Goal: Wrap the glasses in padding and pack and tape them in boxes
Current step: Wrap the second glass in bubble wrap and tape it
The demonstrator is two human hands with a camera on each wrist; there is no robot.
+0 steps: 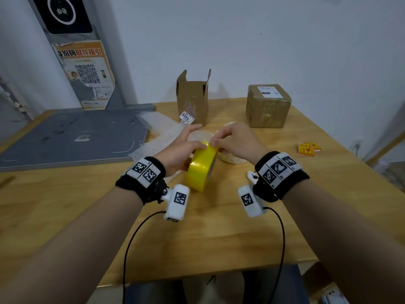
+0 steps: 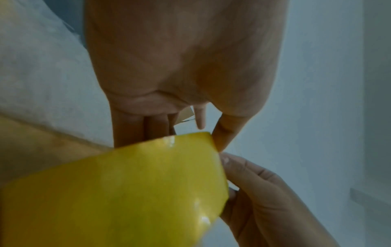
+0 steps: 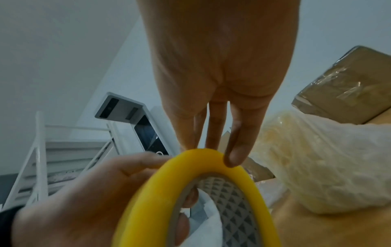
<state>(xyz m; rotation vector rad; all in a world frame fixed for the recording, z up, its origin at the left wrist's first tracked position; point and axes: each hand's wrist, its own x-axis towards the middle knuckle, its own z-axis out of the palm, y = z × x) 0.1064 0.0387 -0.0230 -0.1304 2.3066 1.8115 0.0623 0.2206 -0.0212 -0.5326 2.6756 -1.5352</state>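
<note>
A yellow tape roll (image 1: 202,166) stands on edge above the wooden table (image 1: 219,242). My left hand (image 1: 182,148) grips it from the left, thumb on top and fingers reaching into the grey core (image 3: 230,200). My right hand (image 1: 236,139) pinches the roll's top rim (image 3: 209,154), thumb (image 3: 234,150) on the side face and fingertips on the outer band. In the left wrist view the tape roll (image 2: 127,192) fills the lower frame. Padding-wrapped bundles (image 1: 229,158) lie behind and under the hands. An open cardboard box (image 1: 192,99) stands upright at the back.
A taped, labelled box (image 1: 267,106) sits at the back right. Loose bubble wrap (image 1: 157,132) lies left of the hands beside a grey mat (image 1: 72,137). Red-and-yellow stickers (image 1: 308,148) lie at the right; a small white object (image 1: 252,177) rests near my right wrist.
</note>
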